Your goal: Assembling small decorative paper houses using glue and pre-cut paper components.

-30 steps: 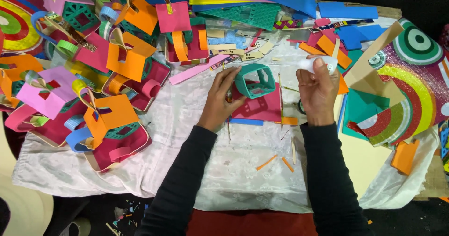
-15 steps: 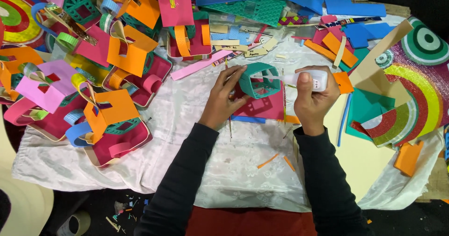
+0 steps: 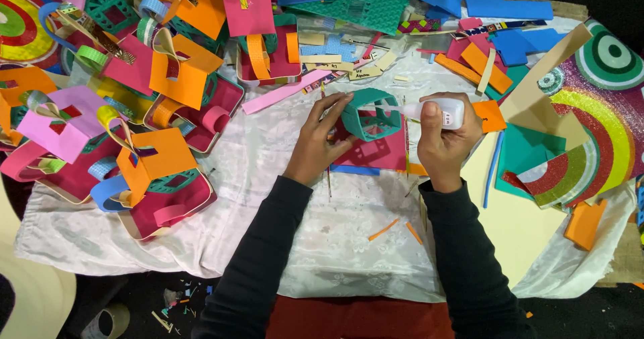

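Our left hand [image 3: 318,137] steadies the teal foam box [image 3: 370,114] on a pink sheet [image 3: 376,152]; our right hand [image 3: 446,141] grips a glue bottle [image 3: 437,111], nozzle touching it.

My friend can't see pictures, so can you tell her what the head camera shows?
A person's right hand points a white glue bottle at a teal cut-out foam box steadied by the left hand, over a pink foam sheet. Finished colourful foam baskets are piled at the left.

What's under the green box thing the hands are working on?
Under the green cut-out box lies a pink sheet, with a blue strip at its lower edge, on the white cloth. The part beneath the box is hidden.
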